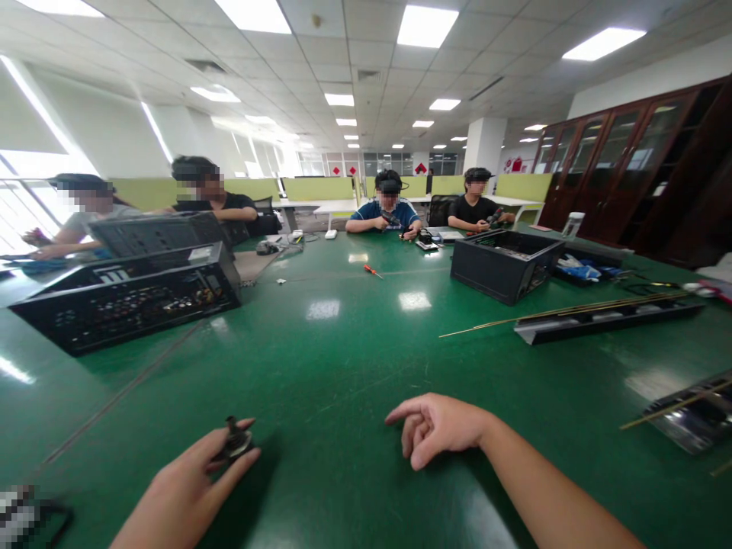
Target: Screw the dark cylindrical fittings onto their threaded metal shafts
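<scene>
Near the front of the green table (332,366), my left hand (191,473) grips a small dark part (237,441) between thumb and fingers. This part has a round, ringed face and a short stub pointing up; blur hides its exact kind. Further right, my right hand (440,431) hovers over or rests on the table with its index finger stretched out and the other fingers loosely curled. Nothing shows between its fingers, and the thumb stands apart from the index finger.
Black computer cases (142,301) stand at the left, another case (503,267) at the right. A red screwdriver (373,271) lies mid-table. Thin brass-coloured rods (492,324) rest by a long dark channel (606,320). Several people sit around the table, one person (389,210) straight across.
</scene>
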`<state>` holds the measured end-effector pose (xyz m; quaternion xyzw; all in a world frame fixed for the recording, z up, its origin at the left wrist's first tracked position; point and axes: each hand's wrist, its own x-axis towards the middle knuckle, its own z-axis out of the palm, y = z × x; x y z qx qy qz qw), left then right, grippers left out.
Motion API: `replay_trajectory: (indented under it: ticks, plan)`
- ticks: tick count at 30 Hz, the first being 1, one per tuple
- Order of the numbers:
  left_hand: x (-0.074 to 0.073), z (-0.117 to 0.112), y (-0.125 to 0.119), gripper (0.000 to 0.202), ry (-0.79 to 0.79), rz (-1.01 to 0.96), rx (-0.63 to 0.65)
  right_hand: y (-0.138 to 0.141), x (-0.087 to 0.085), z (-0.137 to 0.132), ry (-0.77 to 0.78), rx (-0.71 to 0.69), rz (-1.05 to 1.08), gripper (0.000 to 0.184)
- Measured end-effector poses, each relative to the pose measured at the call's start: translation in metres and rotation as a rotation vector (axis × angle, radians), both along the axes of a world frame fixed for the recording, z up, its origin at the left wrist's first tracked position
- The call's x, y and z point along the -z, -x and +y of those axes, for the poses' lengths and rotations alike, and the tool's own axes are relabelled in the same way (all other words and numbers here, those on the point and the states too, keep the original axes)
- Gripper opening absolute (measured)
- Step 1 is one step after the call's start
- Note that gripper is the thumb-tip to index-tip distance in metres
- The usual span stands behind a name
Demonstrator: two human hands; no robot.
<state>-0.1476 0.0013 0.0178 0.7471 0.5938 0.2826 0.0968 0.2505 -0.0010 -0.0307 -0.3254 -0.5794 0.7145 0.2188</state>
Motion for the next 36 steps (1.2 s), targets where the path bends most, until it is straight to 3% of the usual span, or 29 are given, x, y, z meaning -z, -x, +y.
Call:
replay_trajectory:
  ticks: [5, 7, 9, 12, 14, 22, 27, 36]
  plan:
    - [-0.006, 0.006, -0.121, 0.042, -0.019, 0.028, 0.378, 0.010, -0.002, -0.006, -0.160, 0.205, -0.026, 0.102]
    - [0.001, 0.010, -0.153, 0.033, -0.016, 0.006, 0.491, 0.013, -0.002, -0.007, -0.251, 0.298, -0.059, 0.098]
    - [0.010, 0.013, -0.168, 0.028, 0.009, -0.036, 0.549, 0.016, -0.002, -0.008, -0.349, 0.344, -0.118, 0.078]
    - [0.022, 0.016, -0.168, 0.025, 0.030, -0.088, 0.560, 0.018, -0.003, -0.007, -0.450, 0.351, -0.198, 0.040]
    - [0.026, 0.016, -0.164, 0.024, 0.028, -0.102, 0.563, 0.019, -0.004, -0.007, -0.493, 0.348, -0.244, 0.029]
    - [0.023, 0.019, -0.158, 0.023, -0.117, -0.167, 0.654, 0.025, -0.016, -0.012, -0.607, 0.437, -0.411, 0.021]
    - [0.024, 0.022, -0.152, 0.027, -0.129, -0.135, 0.682, 0.026, -0.018, -0.010, -0.831, 0.424, -0.480, 0.016]
    - [0.030, 0.027, -0.158, 0.029, -0.031, -0.216, 0.671, 0.023, -0.014, -0.004, -0.773, 0.397, -0.533, 0.020]
